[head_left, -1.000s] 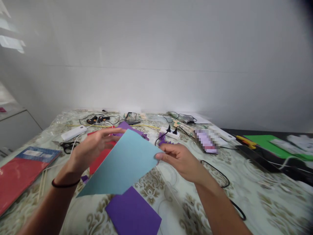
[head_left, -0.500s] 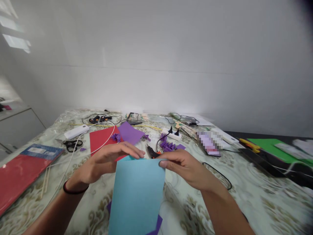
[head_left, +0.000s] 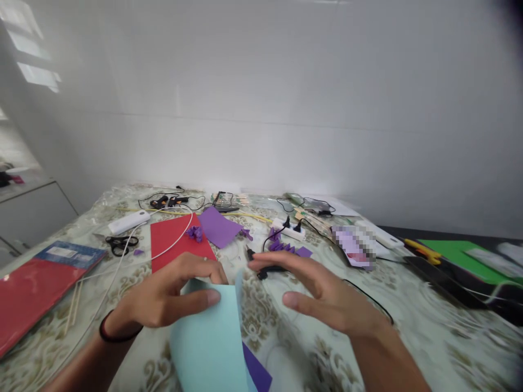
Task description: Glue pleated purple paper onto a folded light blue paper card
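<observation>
Smooth pale-blue paper (head_left: 208, 343), bowed into a soft curve, stands over a purple sheet (head_left: 258, 370) on the scroll-patterned bench (head_left: 294, 340); the left hand (head_left: 171, 294) pinches its top between thumb and fingers, the right hand (head_left: 327, 299) arching beside, fingers parted

This looks like a spot for making crafts, beside a plain wall (head_left: 261, 109). Scissors (head_left: 112, 239), glue guns (head_left: 159, 203), red paper (head_left: 165, 231) and purple paper (head_left: 220, 226) lie on a flowery tablecloth (head_left: 286, 337), and there is blue paper (head_left: 208, 340) too.
</observation>
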The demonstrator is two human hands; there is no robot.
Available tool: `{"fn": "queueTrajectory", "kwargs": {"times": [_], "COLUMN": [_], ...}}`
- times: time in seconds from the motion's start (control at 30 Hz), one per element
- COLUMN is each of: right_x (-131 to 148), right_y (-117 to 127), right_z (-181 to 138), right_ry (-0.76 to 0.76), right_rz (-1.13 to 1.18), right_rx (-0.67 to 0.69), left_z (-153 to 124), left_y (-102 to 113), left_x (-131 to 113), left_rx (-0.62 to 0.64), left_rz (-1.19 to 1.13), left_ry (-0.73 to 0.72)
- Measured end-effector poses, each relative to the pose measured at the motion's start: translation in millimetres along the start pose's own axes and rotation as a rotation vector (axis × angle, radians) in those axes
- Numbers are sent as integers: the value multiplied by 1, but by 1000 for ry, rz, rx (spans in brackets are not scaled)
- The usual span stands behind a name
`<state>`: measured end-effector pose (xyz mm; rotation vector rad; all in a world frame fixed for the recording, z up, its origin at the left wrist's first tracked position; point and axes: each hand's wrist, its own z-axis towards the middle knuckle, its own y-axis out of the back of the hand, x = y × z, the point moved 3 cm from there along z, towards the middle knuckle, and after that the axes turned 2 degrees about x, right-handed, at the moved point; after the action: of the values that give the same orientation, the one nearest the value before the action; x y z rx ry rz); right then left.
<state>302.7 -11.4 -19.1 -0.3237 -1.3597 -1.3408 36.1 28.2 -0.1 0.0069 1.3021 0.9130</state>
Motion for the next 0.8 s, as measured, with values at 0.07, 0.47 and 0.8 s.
{"fn": "queueTrajectory", "kwargs": {"times": [0.07,0.47,0.8], "right_x": [1,14,30], "right_y": [-16,-37,-44], "right_z": [9,22,18], "right_ry": [32,-259,-183], "right_rz": [41,82,-30], "right_rx": [65,-67,36], "left_z": [4,5,9], "left_y": [-7,-9,-17], "left_x": [2,7,-4], "left_rx": [52,2,15], "left_rz": [-49,-103,-66], "left_ry": [-7,143,224]}}
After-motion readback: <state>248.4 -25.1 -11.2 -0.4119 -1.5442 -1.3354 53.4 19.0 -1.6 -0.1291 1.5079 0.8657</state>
